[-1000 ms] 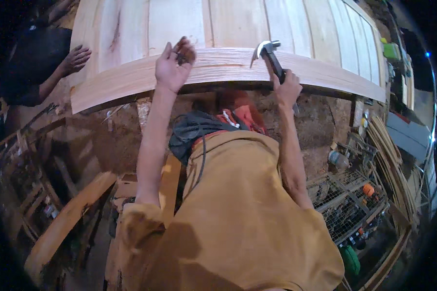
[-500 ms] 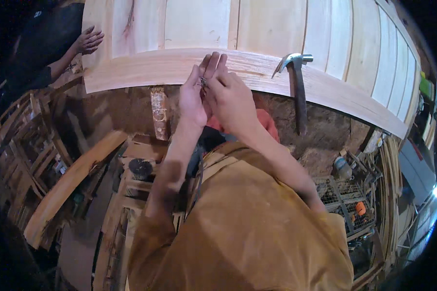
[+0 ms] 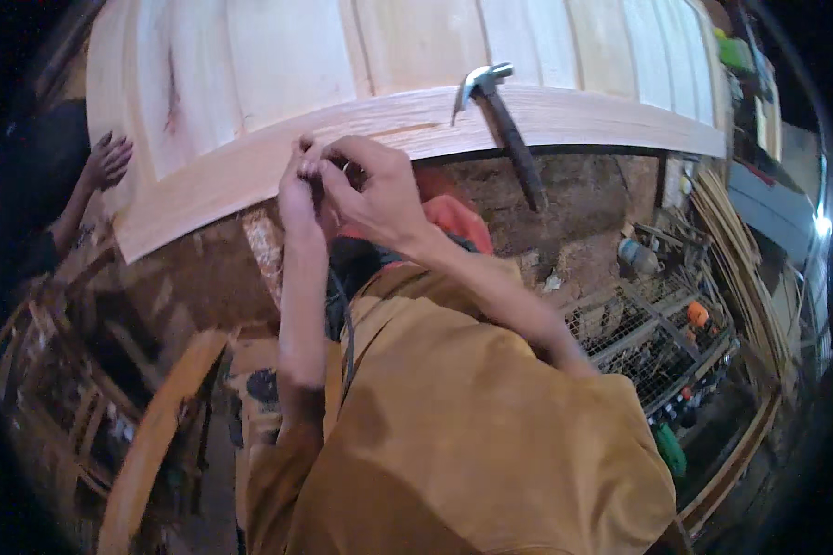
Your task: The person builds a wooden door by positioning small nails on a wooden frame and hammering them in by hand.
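My left hand is curled upward over the near edge of the wooden panel, cupped round small metal pieces that look like nails; its palm is now mostly hidden. Close against it, my right hand has thumb and fingers pinched together at the left fingers. What the pinch holds is too small to make out. To the right of both hands a claw hammer lies on the pale wooden panel, its metal head on the boards and its dark handle jutting past the near edge.
At the far left, another person's hand rests by the panel's corner. Below right stand a wire-mesh crate, a plastic bottle and a stack of thin wood strips. A curved plank leans at lower left.
The view has swung, so panel and hammer sit further left and higher. My hands have drawn closer together, the left fingers curling in; the metal pieces seen in the left palm are now hidden.
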